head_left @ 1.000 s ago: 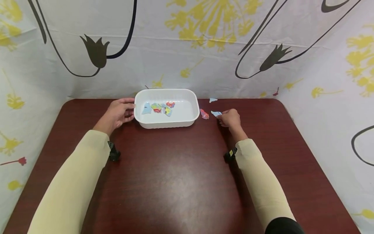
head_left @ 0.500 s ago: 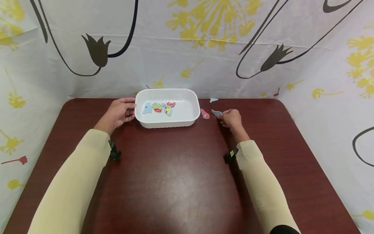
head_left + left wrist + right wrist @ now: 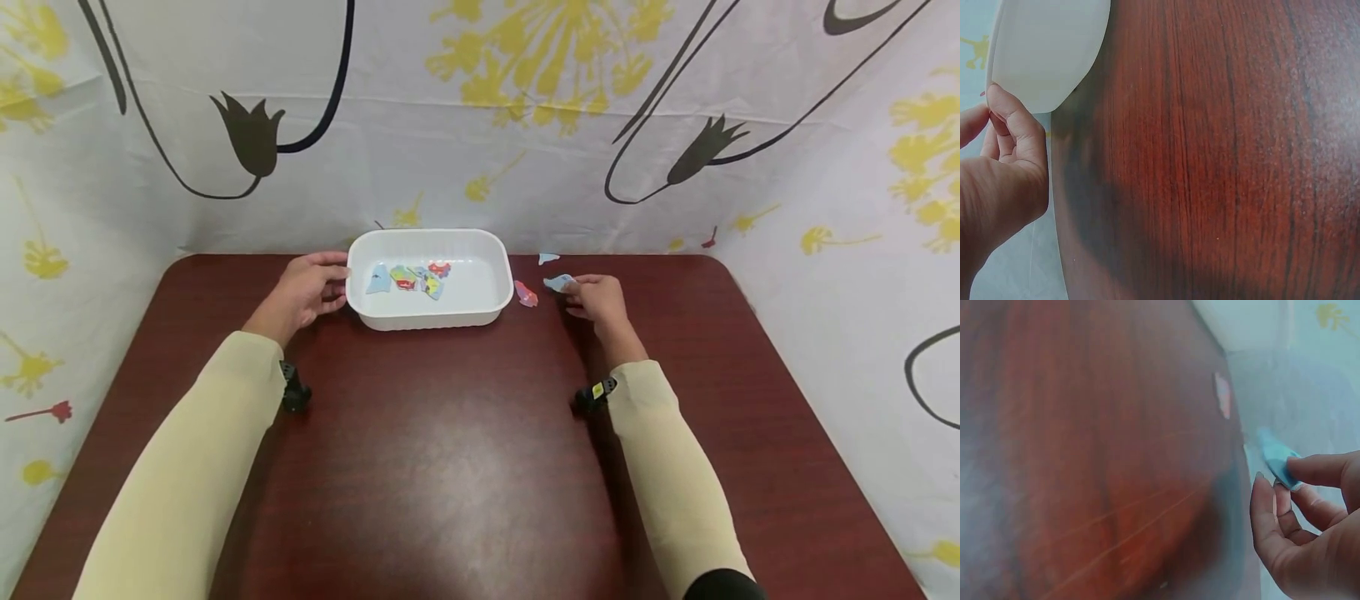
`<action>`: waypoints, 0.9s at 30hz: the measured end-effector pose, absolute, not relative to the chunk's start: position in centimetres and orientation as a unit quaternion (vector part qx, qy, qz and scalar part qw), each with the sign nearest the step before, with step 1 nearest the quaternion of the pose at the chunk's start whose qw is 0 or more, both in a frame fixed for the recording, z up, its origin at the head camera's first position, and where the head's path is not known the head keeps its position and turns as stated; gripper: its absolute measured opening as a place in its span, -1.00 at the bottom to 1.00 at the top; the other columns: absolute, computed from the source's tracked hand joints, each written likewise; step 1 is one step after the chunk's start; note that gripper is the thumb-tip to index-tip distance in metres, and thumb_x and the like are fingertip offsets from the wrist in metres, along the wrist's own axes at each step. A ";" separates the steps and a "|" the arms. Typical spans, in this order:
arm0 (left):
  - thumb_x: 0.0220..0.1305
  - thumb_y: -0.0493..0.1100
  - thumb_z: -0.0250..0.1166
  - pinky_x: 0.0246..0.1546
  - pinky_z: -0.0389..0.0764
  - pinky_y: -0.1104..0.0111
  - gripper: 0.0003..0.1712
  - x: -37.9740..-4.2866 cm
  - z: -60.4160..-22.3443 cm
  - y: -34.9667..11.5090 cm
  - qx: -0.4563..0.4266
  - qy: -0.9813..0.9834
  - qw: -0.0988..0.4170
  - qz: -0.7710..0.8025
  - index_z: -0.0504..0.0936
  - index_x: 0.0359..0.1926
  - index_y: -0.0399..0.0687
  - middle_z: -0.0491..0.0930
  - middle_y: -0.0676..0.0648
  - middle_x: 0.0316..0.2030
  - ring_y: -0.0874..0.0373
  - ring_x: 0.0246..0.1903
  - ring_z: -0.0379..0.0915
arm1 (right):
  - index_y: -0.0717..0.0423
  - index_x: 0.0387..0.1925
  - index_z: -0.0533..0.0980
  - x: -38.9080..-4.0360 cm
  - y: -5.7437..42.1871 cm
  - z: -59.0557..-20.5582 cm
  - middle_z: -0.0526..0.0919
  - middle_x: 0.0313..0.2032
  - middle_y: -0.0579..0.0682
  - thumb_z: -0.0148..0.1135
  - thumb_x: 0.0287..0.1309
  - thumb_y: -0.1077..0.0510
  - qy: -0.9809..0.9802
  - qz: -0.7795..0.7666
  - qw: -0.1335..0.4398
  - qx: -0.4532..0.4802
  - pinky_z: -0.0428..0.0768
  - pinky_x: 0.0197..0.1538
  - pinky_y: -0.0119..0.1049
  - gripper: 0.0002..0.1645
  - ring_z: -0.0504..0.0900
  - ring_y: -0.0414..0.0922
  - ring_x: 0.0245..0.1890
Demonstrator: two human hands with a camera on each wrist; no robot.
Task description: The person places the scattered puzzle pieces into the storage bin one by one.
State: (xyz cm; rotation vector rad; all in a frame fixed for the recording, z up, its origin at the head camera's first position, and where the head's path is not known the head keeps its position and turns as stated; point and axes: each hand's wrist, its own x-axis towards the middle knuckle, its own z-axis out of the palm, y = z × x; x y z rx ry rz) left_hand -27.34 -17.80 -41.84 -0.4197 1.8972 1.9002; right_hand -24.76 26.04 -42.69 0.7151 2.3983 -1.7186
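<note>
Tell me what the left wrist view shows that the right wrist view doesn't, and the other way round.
Only the left wrist view: the left hand, gripping the tray by its rim.

Only the right wrist view: the right hand, pinching a blue piece, and a red piece.

Both: part of the tray, the table and the cloth.

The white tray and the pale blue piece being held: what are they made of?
White tray: probably smooth, slightly glossy plastic, given its one-piece rim and rounded corners. Pale blue piece: perhaps card, being thin and irregularly shaped; blur leaves material and finish open.
</note>
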 end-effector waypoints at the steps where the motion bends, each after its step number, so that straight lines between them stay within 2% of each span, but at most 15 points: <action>1: 0.42 -0.10 0.17 -0.21 0.62 0.40 -0.47 -27.3 -41.9 -17.8 -0.152 0.683 0.210 0.683 0.36 0.37 0.09 0.40 -0.10 0.18 0.17 -0.28 0.46 | 0.26 0.13 0.50 -24.9 25.9 -42.5 0.60 -0.18 0.02 0.19 0.31 0.14 0.784 -0.573 0.053 0.233 0.68 -0.18 -0.30 -0.58 0.63 -0.09 -0.20; 4: 0.41 -0.09 0.17 -0.18 0.62 0.39 -0.47 -27.3 -41.9 -17.9 -0.154 0.685 0.208 0.681 0.36 0.37 0.10 0.40 -0.09 0.18 0.16 -0.27 0.46 | 0.26 0.14 0.49 -25.5 25.5 -41.8 0.57 -0.19 0.01 0.14 0.35 0.15 0.765 -0.600 0.051 0.230 0.68 -0.15 -0.29 -0.60 0.60 -0.13 -0.25; 9: 0.41 -0.10 0.17 -0.23 0.61 0.41 -0.47 -27.2 -41.8 -18.1 -0.153 0.680 0.210 0.685 0.36 0.36 0.09 0.40 -0.07 0.15 0.18 -0.29 0.46 | 0.29 0.19 0.45 -26.4 24.7 -40.8 0.52 -0.08 0.09 0.06 0.39 0.21 0.734 -0.640 0.059 0.220 0.67 -0.07 -0.25 -0.60 0.61 -0.14 -0.25; 18: 0.41 -0.11 0.18 -0.25 0.62 0.42 -0.48 -27.2 -41.9 -18.0 -0.153 0.678 0.211 0.687 0.38 0.35 0.08 0.41 -0.08 0.16 0.18 -0.29 0.48 | 0.31 0.19 0.45 -27.7 22.2 -38.6 0.55 -0.12 0.15 0.11 0.34 0.26 0.738 -0.654 0.058 0.156 0.68 -0.22 -0.33 -0.58 0.64 -0.13 -0.37; 27: 0.41 -0.12 0.18 -0.27 0.62 0.42 -0.47 -27.1 -41.7 -17.8 -0.150 0.675 0.214 0.690 0.37 0.36 0.05 0.41 -0.09 0.16 0.19 -0.33 0.48 | 0.33 0.03 0.54 -28.9 19.5 -37.8 0.62 -0.16 0.13 0.22 0.26 0.26 0.756 -0.637 0.077 0.133 0.66 -0.02 -0.16 -0.67 0.68 -0.14 -0.41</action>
